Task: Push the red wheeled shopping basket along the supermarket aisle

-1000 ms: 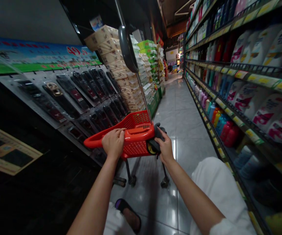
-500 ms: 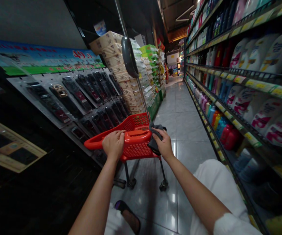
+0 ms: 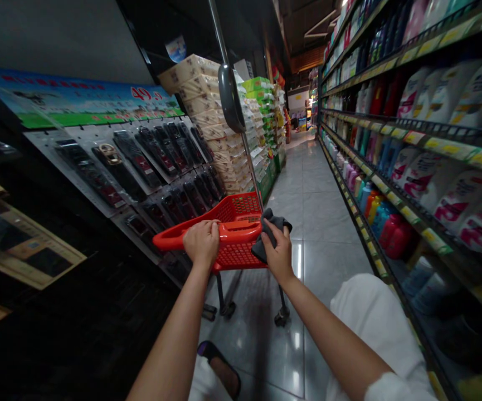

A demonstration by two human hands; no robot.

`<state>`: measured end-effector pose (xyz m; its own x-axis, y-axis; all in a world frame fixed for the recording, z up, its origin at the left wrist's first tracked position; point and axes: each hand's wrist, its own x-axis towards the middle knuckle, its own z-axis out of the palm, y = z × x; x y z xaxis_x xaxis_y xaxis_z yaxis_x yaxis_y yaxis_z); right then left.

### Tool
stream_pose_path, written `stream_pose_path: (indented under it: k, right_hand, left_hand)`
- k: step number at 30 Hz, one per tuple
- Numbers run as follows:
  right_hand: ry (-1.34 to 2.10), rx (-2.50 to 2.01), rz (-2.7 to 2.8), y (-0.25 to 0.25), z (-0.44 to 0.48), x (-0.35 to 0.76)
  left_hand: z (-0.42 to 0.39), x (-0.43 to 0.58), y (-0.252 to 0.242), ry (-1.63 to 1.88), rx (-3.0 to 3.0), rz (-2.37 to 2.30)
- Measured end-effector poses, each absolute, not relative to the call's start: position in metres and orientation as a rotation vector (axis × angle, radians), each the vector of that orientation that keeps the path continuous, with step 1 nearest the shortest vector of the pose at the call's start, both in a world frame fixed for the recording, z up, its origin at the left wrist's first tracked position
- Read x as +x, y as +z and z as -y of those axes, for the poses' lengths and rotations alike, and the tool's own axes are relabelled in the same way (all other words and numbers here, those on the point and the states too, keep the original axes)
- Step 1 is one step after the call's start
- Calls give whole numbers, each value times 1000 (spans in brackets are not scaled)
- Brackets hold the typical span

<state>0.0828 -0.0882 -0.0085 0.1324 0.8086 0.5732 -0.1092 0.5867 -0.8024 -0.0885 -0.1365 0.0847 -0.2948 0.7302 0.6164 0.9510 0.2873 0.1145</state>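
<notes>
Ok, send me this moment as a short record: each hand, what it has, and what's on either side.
place: shop aisle with tiled floor
left hand: closed on the near rim of the red basket trolley
right hand: presses a dark grey cloth against the trolley's right corner
pull handle: dark loop on a metal pole rising from the trolley, no hand on it
left side: pegboard of packaged dark items, stacked cartons
right side: shelves of bottles

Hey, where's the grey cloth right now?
In the head view, just right of centre: the grey cloth sits under the right hand on the right corner of the red cart, beside the metal pole.
</notes>
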Motion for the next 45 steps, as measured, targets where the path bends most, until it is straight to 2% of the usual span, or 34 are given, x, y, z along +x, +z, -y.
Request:
stream_pose_path:
  k: [5,11,18,25,32,38,45]
  right_hand:
    - [749,-706,1199,-5,76,88]
    - [734,-753,1163,-6,62,98]
    - [612,-684,1373,-14,87,87]
    - [584,-795,1126,-4,55,95]
    - [579,-698,1361,-12,51,88]
    - [602,-863,1136,-4,10,101]
    - [571,-667,1434,-25,54,75]
  left_hand:
    - [137,-82,87,-597,-1582,2119]
    - [143,-125,108,-275,-2210,1928]
    - [141,-127,108,-186,-1926,2193]
    - [134,-76,103,-211,-1742,2238]
    - [124,-43,102,-204,-1662,2245]
    - [121,-35,104,-216,-1633,2275]
    - [122,-34,105,-206,-1598,2278]
